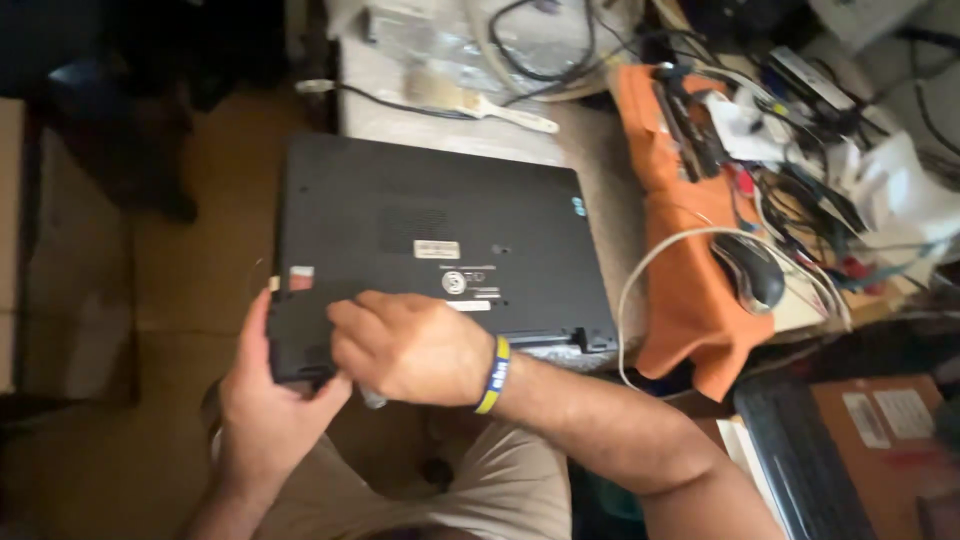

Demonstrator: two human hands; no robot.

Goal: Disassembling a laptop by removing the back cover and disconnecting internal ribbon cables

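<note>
I'm looking down at a cardboard box [70, 300] out at nine o'clock, on the floor. Next in, my left hand [265, 400] at seven o'clock grips the near-left corner of the laptop [430, 250], fingers wrapped under the edge, thumb up along its side. The laptop lies upside down, black base up, dead centre of my view, its far part on the bench [590, 160] and its near-left corner hanging out over my lap. My right hand [410, 345] sits at six o'clock, pressed on that same near edge, fingers curled shut around a small grey tool [373, 399] whose tip pokes out below the palm; what kind of tool, I can't tell. There's a blue and yellow wristband [494, 375] on that wrist. Up at twelve o'clock a paintbrush [480, 103] lies on the bench just beyond the laptop. Moving right, an orange cloth [690, 290] drapes over the bench edge at three o'clock, with a mouse [750, 270] on it and a white cable [650, 260] looping around. Far right, a tangle of wires [800, 190]; at five o'clock, a black keyboard [800, 460].
</note>
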